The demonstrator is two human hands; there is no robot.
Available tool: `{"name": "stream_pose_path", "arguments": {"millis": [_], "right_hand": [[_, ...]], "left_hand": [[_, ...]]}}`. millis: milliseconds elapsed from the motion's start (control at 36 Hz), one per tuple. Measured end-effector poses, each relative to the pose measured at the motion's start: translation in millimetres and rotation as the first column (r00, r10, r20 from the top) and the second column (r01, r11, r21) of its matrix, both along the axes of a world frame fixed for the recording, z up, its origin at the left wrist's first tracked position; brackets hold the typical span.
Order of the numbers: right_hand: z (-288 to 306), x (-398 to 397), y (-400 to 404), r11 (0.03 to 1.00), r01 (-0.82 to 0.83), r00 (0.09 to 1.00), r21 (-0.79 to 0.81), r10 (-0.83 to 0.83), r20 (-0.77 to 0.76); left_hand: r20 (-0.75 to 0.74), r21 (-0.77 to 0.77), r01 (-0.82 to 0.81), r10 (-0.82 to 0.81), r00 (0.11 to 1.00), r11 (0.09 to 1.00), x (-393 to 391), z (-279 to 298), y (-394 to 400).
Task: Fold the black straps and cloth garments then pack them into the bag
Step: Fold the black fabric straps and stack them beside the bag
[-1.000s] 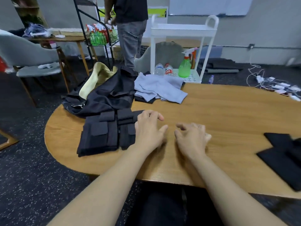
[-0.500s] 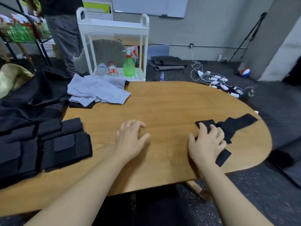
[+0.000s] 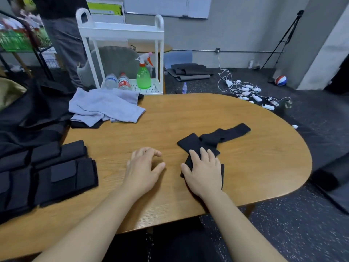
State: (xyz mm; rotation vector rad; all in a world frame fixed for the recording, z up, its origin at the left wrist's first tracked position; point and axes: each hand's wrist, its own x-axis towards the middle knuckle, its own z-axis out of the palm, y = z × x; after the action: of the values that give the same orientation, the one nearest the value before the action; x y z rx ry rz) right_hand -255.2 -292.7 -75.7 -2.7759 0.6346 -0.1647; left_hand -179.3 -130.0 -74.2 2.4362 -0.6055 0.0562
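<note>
Black straps [image 3: 217, 138] lie crossed on the wooden table [image 3: 188, 114], right of centre. My right hand [image 3: 204, 171] rests flat on their near end, fingers straight. My left hand [image 3: 142, 167] hovers over bare wood beside it, fingers relaxed and holding nothing. A stack of folded black straps [image 3: 47, 174] sits at the table's left. Behind it lies a large black bag [image 3: 32, 114], with a light grey cloth garment [image 3: 105, 108] crumpled to its right.
A white cart [image 3: 120, 33] with water bottles and a green spray bottle [image 3: 144, 74] stands behind the table. A person stands at the back left beside a rack. Cables and chargers [image 3: 251, 93] litter the floor on the right.
The view has swung right. My right hand reached onto the loose black straps and has drawn them toward the table's middle. My left hand left the folded stack.
</note>
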Motion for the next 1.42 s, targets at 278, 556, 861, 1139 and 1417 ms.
{"name": "stream_pose_path", "arguments": {"millis": [278, 556, 861, 1139, 1417], "right_hand": [[3.1, 0.3, 9.5, 0.947, -0.314, 0.946, 0.065, 0.307, 0.1], [-4.0, 2.0, -2.8, 0.93, -0.366, 0.91, 0.031, 0.351, 0.222], [-23.8, 8.6, -45.3, 0.975, -0.119, 0.929, -0.189, 0.176, 0.327], [-19.8, 3.1, -80.1, 0.991, 0.005, 0.98, -0.134, 0.022, 0.199], [-8.3, -1.4, -82.4, 0.987, 0.092, 0.994, -0.128, -0.084, 0.072]], "left_hand": [[0.075, -0.019, 0.061, -0.059, 0.995, 0.998, 4.0, 1.9, -1.8], [0.031, 0.196, 0.15, -0.159, 0.987, 0.969, 8.7, 1.3, -24.4], [0.145, 0.407, 0.076, -0.146, 0.979, 0.91, 4.5, 1.5, -25.0], [0.149, 0.395, 0.012, -0.077, 0.986, 0.919, -6.4, 1.8, -1.8], [0.15, 0.405, -0.07, 0.01, 0.989, 0.912, -18.0, 6.1, 25.1]]}}
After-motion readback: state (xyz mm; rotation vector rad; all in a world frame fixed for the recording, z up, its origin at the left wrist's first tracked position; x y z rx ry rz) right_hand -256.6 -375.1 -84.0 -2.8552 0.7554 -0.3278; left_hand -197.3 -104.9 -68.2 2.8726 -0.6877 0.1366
